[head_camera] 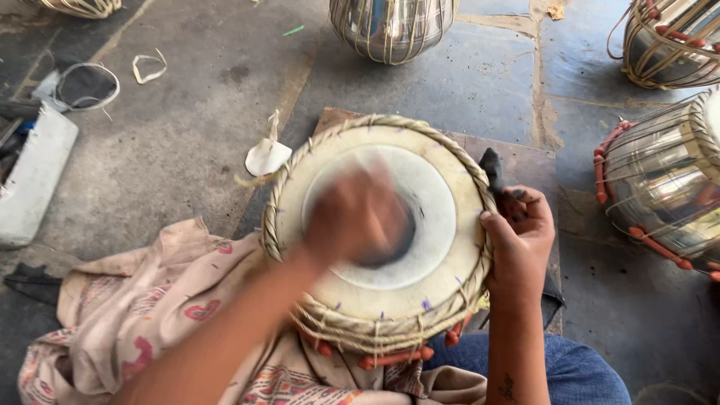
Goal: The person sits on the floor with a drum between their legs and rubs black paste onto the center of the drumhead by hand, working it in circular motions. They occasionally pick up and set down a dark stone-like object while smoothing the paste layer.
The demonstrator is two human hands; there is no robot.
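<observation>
Drum (442, 225) sits on my lap cloth (150, 307) over the floor. My left hand (356, 217) is blurred on the skin, grip unclear. My right hand (521, 240) clasps the braided rim. Looks heavy, rigid shell, delicate skin; I'd hold the rim.

Round drum with pale skin head and braided straw-coloured rim (450, 187) sits centre, resting on a pink patterned cloth (142, 315). Left hand (352, 217) blurred, over the dark patch in the middle of the skin; whether it grasps anything cannot be told. Right hand (521, 240) presses the rim's right edge, fingers curled, its grip on a dark object unclear. Shiny metal drum shells (660, 180) stand on the grey stone floor (187, 127) behind and to the right
</observation>
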